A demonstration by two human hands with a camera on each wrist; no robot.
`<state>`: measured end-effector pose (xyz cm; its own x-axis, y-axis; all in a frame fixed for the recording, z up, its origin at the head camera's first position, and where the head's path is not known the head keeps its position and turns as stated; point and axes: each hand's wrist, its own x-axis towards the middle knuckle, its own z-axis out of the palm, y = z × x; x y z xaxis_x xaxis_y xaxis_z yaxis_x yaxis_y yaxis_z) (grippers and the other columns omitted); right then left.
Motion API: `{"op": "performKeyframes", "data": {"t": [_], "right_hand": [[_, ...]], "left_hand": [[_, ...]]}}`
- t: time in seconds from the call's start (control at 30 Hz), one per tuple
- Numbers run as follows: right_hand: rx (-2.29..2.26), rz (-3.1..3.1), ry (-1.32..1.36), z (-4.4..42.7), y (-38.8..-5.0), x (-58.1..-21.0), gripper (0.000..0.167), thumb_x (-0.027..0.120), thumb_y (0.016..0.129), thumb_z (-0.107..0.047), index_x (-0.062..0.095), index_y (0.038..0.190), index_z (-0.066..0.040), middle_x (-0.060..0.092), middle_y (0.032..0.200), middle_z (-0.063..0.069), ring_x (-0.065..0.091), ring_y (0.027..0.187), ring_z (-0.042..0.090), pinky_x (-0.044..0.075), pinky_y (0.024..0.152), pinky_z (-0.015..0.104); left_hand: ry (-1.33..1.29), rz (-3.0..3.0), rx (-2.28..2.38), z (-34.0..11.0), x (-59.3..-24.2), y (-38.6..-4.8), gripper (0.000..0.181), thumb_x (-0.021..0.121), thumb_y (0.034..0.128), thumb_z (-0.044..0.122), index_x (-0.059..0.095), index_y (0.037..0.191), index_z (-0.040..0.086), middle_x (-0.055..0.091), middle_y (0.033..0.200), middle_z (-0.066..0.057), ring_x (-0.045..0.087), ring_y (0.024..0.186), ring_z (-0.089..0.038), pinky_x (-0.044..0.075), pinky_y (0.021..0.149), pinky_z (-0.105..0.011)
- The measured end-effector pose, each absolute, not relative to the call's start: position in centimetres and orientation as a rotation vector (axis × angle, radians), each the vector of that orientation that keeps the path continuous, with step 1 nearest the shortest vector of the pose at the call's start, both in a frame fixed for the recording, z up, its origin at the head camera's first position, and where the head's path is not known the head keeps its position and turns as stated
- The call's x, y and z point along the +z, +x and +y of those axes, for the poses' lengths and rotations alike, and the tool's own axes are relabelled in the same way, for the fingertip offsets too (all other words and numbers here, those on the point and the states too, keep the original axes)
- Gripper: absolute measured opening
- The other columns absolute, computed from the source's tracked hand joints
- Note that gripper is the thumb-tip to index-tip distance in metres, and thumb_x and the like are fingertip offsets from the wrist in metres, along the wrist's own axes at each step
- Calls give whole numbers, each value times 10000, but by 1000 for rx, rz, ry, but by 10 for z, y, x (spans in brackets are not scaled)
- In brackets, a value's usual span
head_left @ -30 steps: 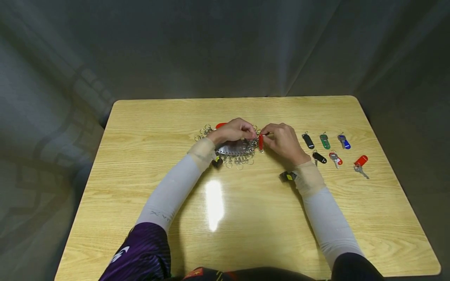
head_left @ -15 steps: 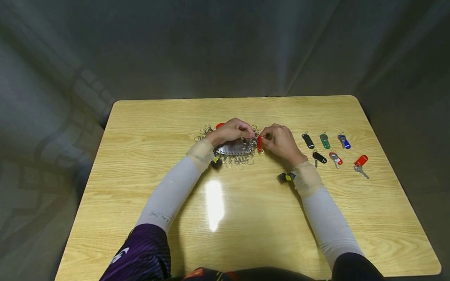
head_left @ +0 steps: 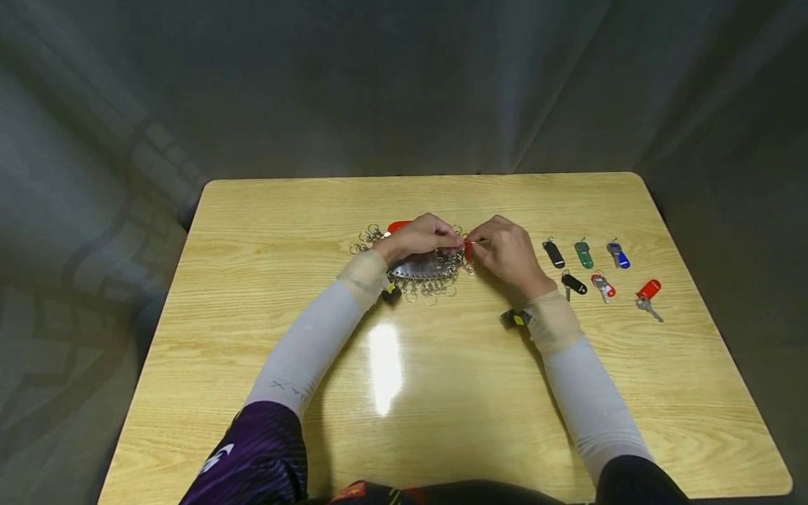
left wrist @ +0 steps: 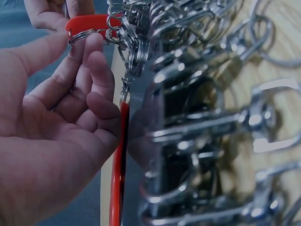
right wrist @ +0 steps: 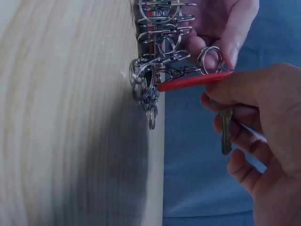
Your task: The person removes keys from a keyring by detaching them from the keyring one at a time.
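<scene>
My left hand (head_left: 421,235) pinches a metal split ring (right wrist: 210,60) between thumb and fingertips. The ring belongs to a snap clip at the edge of a shiny metal plate (head_left: 418,266) fringed with many such clips. Facing it, my right hand (head_left: 507,256) pinches a red key tag (right wrist: 188,82) by thumb and finger, right against the ring. A key (right wrist: 226,134) hangs below the right fingers. Whether the tag's own ring is threaded onto the split ring cannot be told. A second red piece (left wrist: 118,165) hangs from the plate near my left palm.
To the right lie two loose rows of tagged keys: black tags (head_left: 553,254), a green tag (head_left: 583,254), a blue tag (head_left: 623,259) and red tags (head_left: 648,288). The wooden table (head_left: 284,231) ends at a dark curtain (head_left: 404,91) behind.
The red key tag, hanging long half a second ago, now looks shorter and tipped between the hands. Both hands have shifted slightly to the right since then, keeping their pinches.
</scene>
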<state>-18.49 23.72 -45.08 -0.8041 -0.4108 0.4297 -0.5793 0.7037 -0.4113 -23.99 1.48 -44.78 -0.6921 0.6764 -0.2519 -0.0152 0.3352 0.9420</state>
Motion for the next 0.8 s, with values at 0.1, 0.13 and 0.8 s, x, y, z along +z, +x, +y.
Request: {"op": "performKeyframes", "data": {"t": [0.1,0.13,0.8], "right_hand": [[764,-2604,793,237,-185,-452,52,793,877,20,801,910,-20,802,952,133,717,911,309,599,797,485],[762,-2606,789,237,-185,-452,48,791,880,15,801,908,-21,802,951,132,717,908,309,598,791,486],[1161,-2872,599,235,-186,-454,156,729,840,105,794,802,-32,753,744,85,634,634,165,480,590,191]], "left_hand": [[577,1971,1408,15,-450,-240,200,686,1049,166,785,1013,-3,735,956,-125,623,881,-180,498,860,-262],[571,1969,1416,15,-450,-240,190,689,1046,158,783,1008,-3,735,952,-125,625,881,-181,498,863,-263],[435,1895,1531,11,-454,-236,125,674,1030,48,783,1073,4,772,988,-91,685,918,-190,564,894,-280]]}}
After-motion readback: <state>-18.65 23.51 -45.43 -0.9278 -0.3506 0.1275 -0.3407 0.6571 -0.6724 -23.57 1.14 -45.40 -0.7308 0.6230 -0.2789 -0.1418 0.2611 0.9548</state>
